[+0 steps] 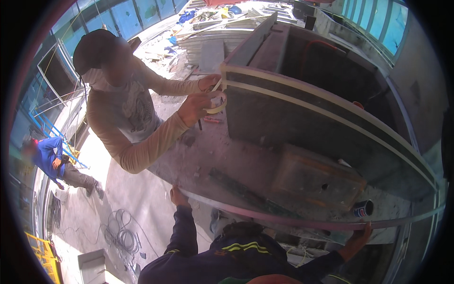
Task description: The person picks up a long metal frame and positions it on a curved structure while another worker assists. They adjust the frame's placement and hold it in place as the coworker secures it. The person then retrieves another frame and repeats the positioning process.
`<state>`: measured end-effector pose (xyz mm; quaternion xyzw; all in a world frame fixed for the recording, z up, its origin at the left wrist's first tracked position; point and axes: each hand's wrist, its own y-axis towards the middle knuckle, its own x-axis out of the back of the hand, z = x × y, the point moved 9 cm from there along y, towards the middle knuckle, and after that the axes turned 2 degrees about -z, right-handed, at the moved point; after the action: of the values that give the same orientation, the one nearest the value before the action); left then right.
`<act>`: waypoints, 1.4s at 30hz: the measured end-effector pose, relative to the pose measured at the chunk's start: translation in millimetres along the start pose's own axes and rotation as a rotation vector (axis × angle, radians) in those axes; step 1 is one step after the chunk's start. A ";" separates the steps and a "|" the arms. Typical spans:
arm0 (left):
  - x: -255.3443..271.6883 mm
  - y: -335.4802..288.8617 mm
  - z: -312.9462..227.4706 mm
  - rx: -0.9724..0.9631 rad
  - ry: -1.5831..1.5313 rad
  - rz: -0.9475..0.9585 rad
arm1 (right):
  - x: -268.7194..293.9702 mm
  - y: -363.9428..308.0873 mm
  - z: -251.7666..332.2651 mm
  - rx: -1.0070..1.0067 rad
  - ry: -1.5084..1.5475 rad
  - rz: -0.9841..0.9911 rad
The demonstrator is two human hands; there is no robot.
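Observation:
A long, narrow, pale metal bar (283, 219) runs across in front of me, bowed by the lens. My left hand (179, 196) is closed around its left end. Farther along to the right, my right hand (358, 239) grips the bar from below, with its thumb up at the edge. Behind the bar stands a dark grey panel (293, 113) with two pale tape strips along its top. At the panel's left corner a co-worker holds a roll of tape (217, 102), with a strip pulled toward the edge. My fingertips are small and partly hidden.
On the dusty surface beyond the bar lie a grey rectangular block (319, 176), a dark flat strip (246, 191), a small dark can (363, 208) and a red tool (213, 120). Coiled cable (122, 232) lies lower left. A person in blue (49, 154) sits at far left.

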<state>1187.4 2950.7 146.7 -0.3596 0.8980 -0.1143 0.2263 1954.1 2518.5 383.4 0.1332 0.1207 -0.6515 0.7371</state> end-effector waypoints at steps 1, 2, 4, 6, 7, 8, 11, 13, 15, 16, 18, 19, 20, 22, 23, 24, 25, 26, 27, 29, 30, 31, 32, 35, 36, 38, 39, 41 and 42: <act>1.2 -0.8 -0.3 -0.002 -0.024 -0.011 | -0.6 -0.7 0.4 0.006 0.008 -0.005; 2.1 -1.5 -0.9 -0.003 -0.047 -0.022 | -2.1 -1.1 0.2 0.005 0.021 0.003; 1.8 -2.9 0.8 0.016 -0.036 -0.022 | -4.1 -1.5 -1.0 0.003 0.046 0.016; 3.2 -3.4 2.6 0.025 -0.025 -0.028 | -3.3 -0.4 -2.9 -0.005 0.045 0.011; 4.9 -3.2 3.4 0.025 -0.019 -0.034 | -2.4 0.4 -3.7 -0.009 0.044 0.010; 6.7 -2.7 4.5 0.024 -0.014 -0.040 | -2.9 1.6 -4.5 -0.011 0.043 0.019; 11.1 -0.4 8.6 0.035 0.009 -0.034 | -4.4 4.3 -5.4 -0.019 0.040 0.043; 10.0 0.9 5.9 -0.012 0.024 -0.010 | -5.9 4.4 -5.2 -0.026 0.051 0.046; 9.7 1.2 5.0 -0.024 0.038 -0.015 | -7.5 2.9 -3.7 -0.023 0.028 0.036; 9.6 0.7 4.9 -0.022 0.043 -0.019 | -8.8 1.7 -3.2 -0.025 0.033 0.032; 8.2 -0.3 4.0 -0.016 0.048 -0.020 | -11.8 -0.4 -0.7 -0.011 0.021 0.033; 7.3 -0.6 3.4 -0.013 0.048 -0.017 | -13.7 -0.9 0.2 -0.006 0.029 0.041; 7.8 -0.8 2.8 -0.010 0.052 -0.030 | -13.7 -1.0 0.2 -0.007 0.023 0.031; 5.8 -1.0 3.3 0.007 0.036 -0.020 | -13.3 -0.3 -0.2 -0.012 0.034 0.022; 6.1 -0.9 4.1 0.020 0.027 -0.028 | -13.2 0.5 -0.8 -0.015 0.029 0.026; 5.4 -0.6 3.7 0.020 0.034 -0.021 | -13.0 1.3 -1.4 -0.019 0.034 0.032; 5.2 -0.4 3.9 0.024 0.039 -0.021 | -12.7 2.4 -2.2 -0.023 0.038 0.038; 6.2 -0.3 4.0 0.030 0.045 -0.033 | -12.5 3.3 -2.4 -0.021 0.043 0.040; 5.1 -0.5 3.1 0.022 0.053 -0.023 | -12.2 4.1 -2.5 -0.019 0.048 0.042; 6.5 -1.7 2.4 0.019 0.077 -0.047 | -11.9 4.8 -2.8 -0.022 0.056 0.042; 4.4 -2.7 1.3 0.010 0.059 -0.029 | -12.0 4.6 -2.9 -0.026 0.058 0.041; 3.9 -4.0 1.5 0.015 0.047 -0.032 | -12.3 4.3 -2.9 -0.030 0.060 0.040; 5.1 -5.3 2.3 0.027 0.039 -0.056 | -12.9 4.0 -2.0 -0.024 0.059 0.040; 3.5 -9.6 1.3 0.016 -0.003 -0.074 | -14.1 3.0 0.4 -0.009 0.059 0.038; 2.2 -10.4 1.0 0.016 -0.002 -0.068 | -14.0 3.1 0.7 -0.006 0.060 0.035; 1.5 -12.0 -0.4 0.001 0.008 -0.070 | -13.0 3.8 0.6 -0.005 0.057 0.029; 0.7 -12.4 0.4 0.009 0.009 -0.060 | -12.2 4.6 -0.2 -0.008 0.052 0.027; 0.8 -13.1 1.4 0.018 0.018 -0.057 | -10.1 6.6 -1.5 -0.010 0.041 0.026; 1.2 -13.1 1.7 0.020 0.013 -0.060 | -9.2 7.5 -2.1 -0.011 0.034 0.028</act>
<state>1195.3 2940.4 149.6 -0.3835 0.8870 -0.1324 0.2204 1960.4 2528.6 385.0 0.1419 0.1351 -0.6381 0.7446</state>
